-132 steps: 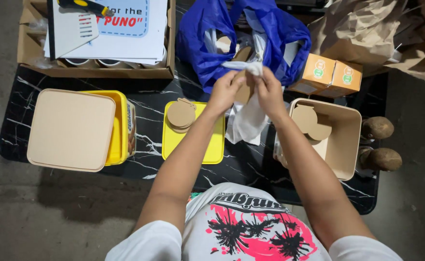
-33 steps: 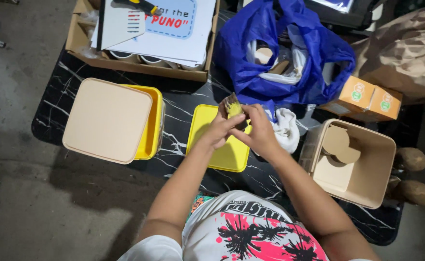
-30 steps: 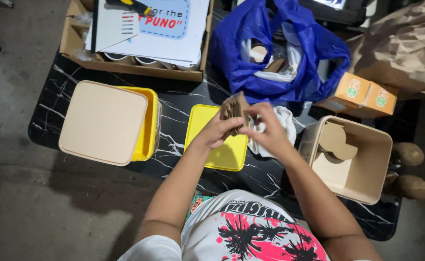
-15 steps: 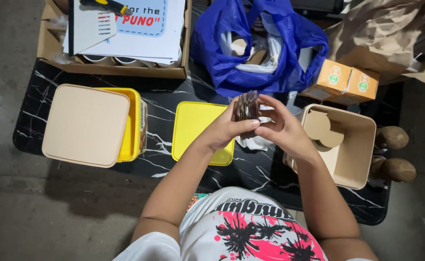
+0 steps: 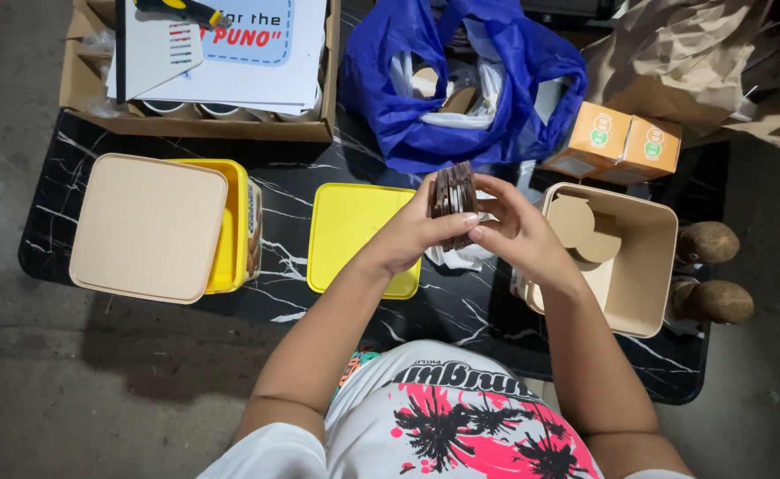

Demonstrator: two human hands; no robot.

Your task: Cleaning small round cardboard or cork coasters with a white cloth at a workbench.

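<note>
Both hands hold a stack of round brown cardboard discs (image 5: 453, 197) on edge above the black marble-patterned table (image 5: 70, 191). My left hand (image 5: 421, 232) grips the stack from the left and my right hand (image 5: 507, 226) from the right. Just left of the hands lies a yellow square lid (image 5: 347, 229). To the right stands an open beige box (image 5: 642, 266) with a few discs (image 5: 582, 227) inside. A crumpled white bag (image 5: 465, 257) lies under the hands.
A yellow container with a beige lid (image 5: 150, 227) sits at the left. A blue plastic bag (image 5: 461, 84) with white wrappers lies behind, next to two orange cartons (image 5: 620, 145). A cardboard box with papers (image 5: 208, 62) is at the back left. Brown paper (image 5: 691, 53) lies at the right.
The hands lifted the disc stack off the yellow lid, turned it on edge and carried it to the right, toward the beige box. The lid is now bare.
</note>
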